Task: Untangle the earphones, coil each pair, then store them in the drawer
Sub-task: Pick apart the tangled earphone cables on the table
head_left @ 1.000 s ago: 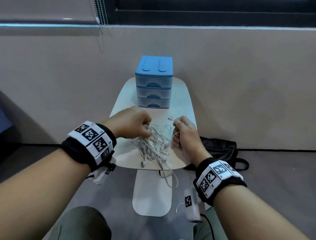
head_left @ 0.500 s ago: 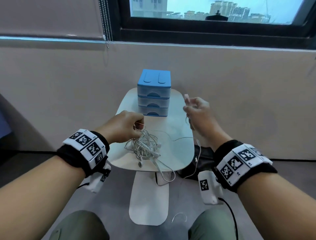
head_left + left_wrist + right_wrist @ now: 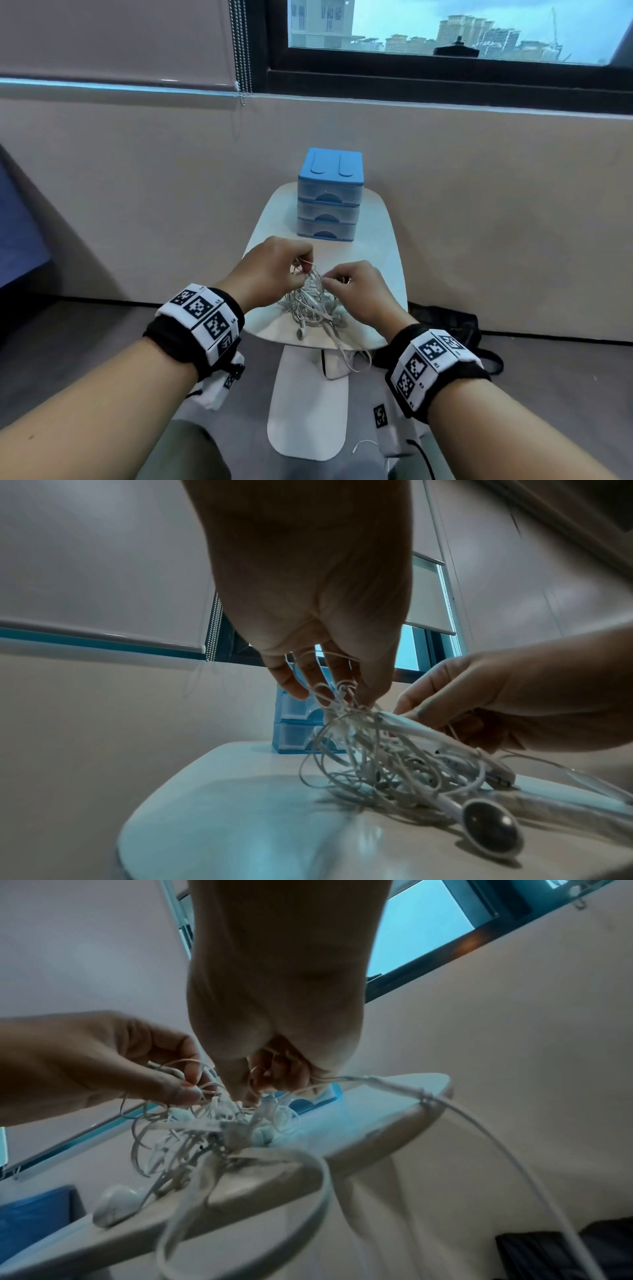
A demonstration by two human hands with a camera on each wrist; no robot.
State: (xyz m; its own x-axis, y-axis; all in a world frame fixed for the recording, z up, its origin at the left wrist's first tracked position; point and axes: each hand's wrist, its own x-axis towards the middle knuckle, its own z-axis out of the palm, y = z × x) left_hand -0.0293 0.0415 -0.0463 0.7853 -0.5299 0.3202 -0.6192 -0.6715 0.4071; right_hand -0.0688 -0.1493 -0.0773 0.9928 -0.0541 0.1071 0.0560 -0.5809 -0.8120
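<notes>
A tangled heap of white earphones (image 3: 310, 306) lies on the small white table (image 3: 380, 240), one loop hanging over the near edge. My left hand (image 3: 274, 270) pinches cables at the top of the heap (image 3: 346, 710), lifting them a little. My right hand (image 3: 356, 291) pinches strands beside it, and in the right wrist view a cable (image 3: 479, 1123) runs from its fingers off to the right. The blue three-drawer box (image 3: 329, 195) stands at the far end of the table with all drawers closed. An earbud (image 3: 491, 829) lies near the table's front.
A black bag (image 3: 445, 325) lies on the floor right of the table. The wall and window sill stand close behind the drawer box. The table's white base (image 3: 305, 411) is between my knees.
My right hand, which had pulled a cable up and to the right half a second ago, has come back down to the heap. My left hand has stayed on the tangle.
</notes>
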